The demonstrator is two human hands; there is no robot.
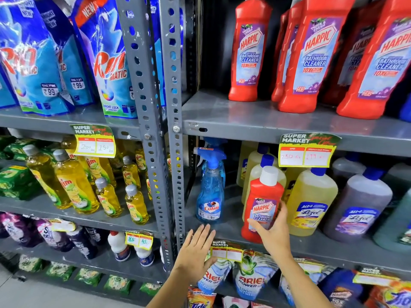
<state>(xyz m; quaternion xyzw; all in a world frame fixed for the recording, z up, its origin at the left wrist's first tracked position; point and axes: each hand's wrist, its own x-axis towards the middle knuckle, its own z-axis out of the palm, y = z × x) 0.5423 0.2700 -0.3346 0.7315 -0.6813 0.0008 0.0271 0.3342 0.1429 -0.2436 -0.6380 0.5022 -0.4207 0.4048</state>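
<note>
On the middle shelf (311, 247) of the right rack, the right hand (272, 232) grips one small red Harpic bottle (263, 196). The thumb lies across the label's lower left and the fingers curl round its right side. The bottle is upright, with its base at the shelf's front edge. At 8 o'clock from it, the left hand (195, 252) holds nothing, its fingers straight and slightly apart before the shelf lip; whether it touches the lip I cannot tell. One Colin spray (210, 192) stands at 9 o'clock, with a second trigger head behind it. At 3 o'clock stand three front-row Lizol bottles (311, 201): one yellow, one purple-grey, one green. At 12 to 2 o'clock, on the shelf above, five big Harpics (250, 50) show.
</note>
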